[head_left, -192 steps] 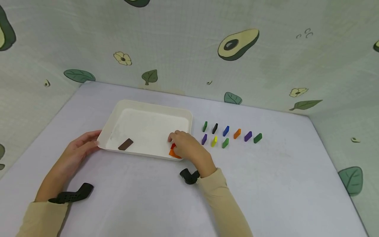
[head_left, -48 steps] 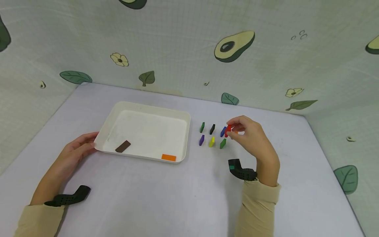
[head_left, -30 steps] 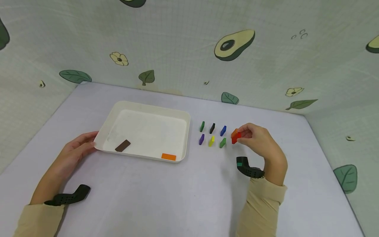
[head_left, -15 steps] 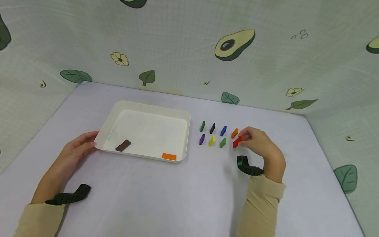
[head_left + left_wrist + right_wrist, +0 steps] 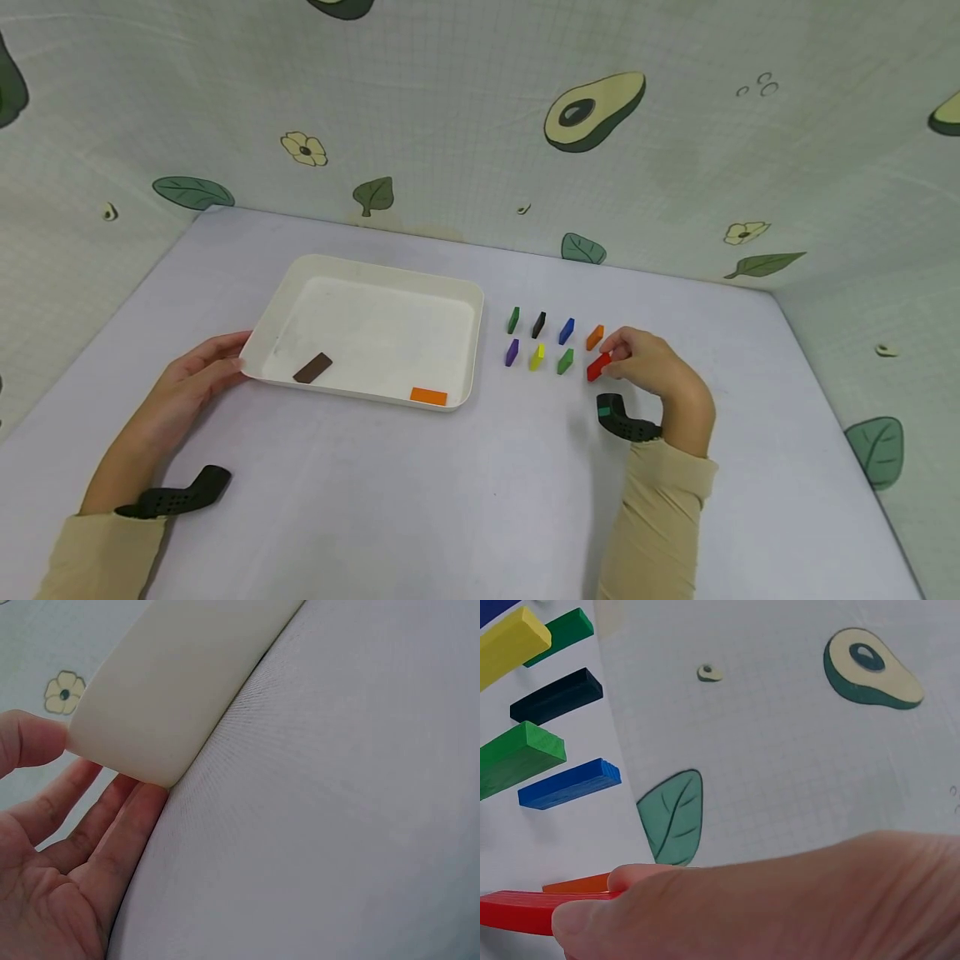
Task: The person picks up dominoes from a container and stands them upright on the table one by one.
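Note:
My right hand [image 5: 651, 365] pinches a small red wooden block [image 5: 597, 367] between thumb and fingers, at the right end of the front row of blocks. Whether its base touches the table cannot be told. Directly behind stands an orange block [image 5: 595, 337]. To its left, a light green block [image 5: 565, 361], a yellow block [image 5: 537, 357] and a purple block [image 5: 512, 352] stand on edge. At the far left, the fairly straight fingers and thumb of my left hand [image 5: 197, 382] touch the near left corner of a white tray [image 5: 161, 697].
In the tray lie a brown block [image 5: 312, 368] and an orange flat block [image 5: 428, 397]. The back row also has a dark green block [image 5: 513, 320], a black block [image 5: 538, 325] and a blue block [image 5: 566, 331]. A patterned cloth [image 5: 465, 100] rises behind the table.
My right hand has carried the red block from the tray to the front row's right end, then lowered and shifted it slightly left. My left hand stays at the tray corner.

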`<state>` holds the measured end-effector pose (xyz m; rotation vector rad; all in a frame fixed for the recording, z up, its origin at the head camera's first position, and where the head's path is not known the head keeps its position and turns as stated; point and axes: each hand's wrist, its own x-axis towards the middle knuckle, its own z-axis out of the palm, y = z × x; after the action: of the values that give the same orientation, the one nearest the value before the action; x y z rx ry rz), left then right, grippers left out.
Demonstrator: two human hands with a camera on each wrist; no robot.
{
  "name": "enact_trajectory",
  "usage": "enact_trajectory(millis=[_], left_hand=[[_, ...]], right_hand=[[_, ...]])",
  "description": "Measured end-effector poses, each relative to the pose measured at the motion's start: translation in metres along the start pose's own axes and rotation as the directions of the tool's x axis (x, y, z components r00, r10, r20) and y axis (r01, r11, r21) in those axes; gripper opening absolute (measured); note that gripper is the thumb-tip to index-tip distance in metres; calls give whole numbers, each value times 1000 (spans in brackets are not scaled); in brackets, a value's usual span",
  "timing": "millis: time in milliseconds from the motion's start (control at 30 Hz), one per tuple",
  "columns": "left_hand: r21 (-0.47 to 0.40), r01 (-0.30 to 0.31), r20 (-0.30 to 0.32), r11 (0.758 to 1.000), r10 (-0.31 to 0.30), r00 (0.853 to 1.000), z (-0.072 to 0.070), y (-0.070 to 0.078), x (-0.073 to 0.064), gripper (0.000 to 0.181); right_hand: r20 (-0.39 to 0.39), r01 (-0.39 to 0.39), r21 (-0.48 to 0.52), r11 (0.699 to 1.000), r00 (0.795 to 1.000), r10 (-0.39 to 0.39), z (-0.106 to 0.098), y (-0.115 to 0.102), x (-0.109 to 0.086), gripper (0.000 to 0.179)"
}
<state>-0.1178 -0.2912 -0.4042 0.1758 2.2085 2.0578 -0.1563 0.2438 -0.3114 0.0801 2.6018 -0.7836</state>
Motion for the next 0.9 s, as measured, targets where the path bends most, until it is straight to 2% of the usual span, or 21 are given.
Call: enact_trajectory(millis=[900], left_hand=[[37,35,-25,999,-34,999,2,0,1,43]], right_hand=[[13,-31,0,1000,999,31,3,-2,5,30]])
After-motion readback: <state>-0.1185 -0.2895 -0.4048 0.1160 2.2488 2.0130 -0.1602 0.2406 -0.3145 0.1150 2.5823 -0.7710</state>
